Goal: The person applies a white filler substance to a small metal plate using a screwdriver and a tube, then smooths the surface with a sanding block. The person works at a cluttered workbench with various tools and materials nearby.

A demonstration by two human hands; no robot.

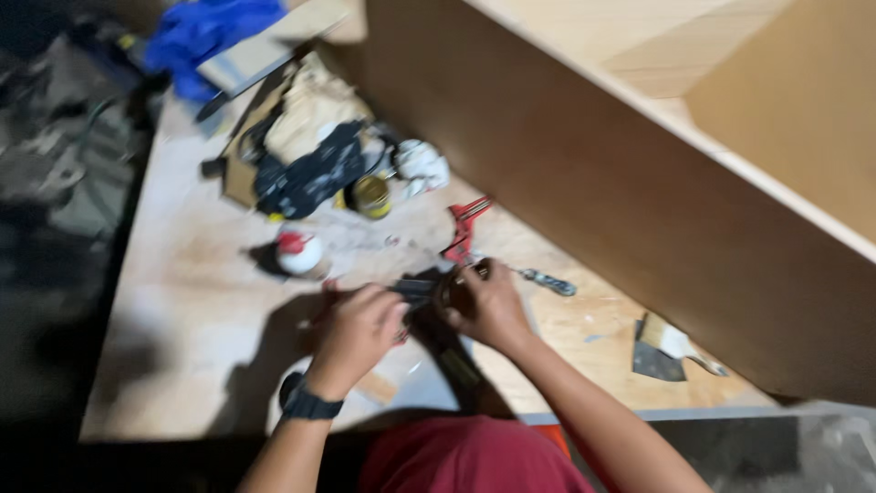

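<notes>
Both my hands meet over the plywood workbench (182, 365). My left hand (358, 333), with a dark watch on the wrist, is closed on a dark tool (418, 290). My right hand (491, 306) grips the same dark tool from the other side, at a round brownish part. The picture is blurred, so the tool's exact kind is unclear. A red clamp (465, 226) lies just beyond my right hand. A metal tool with a patterned handle (546, 280) rests to its right.
A large plywood panel (584, 183) stands along the bench's right side. A white-and-red bottle (298, 253), a small tin (371, 195), dark cloth and gloves (306, 178), a blue cloth (205, 36) and a putty knife (671, 351) lie about.
</notes>
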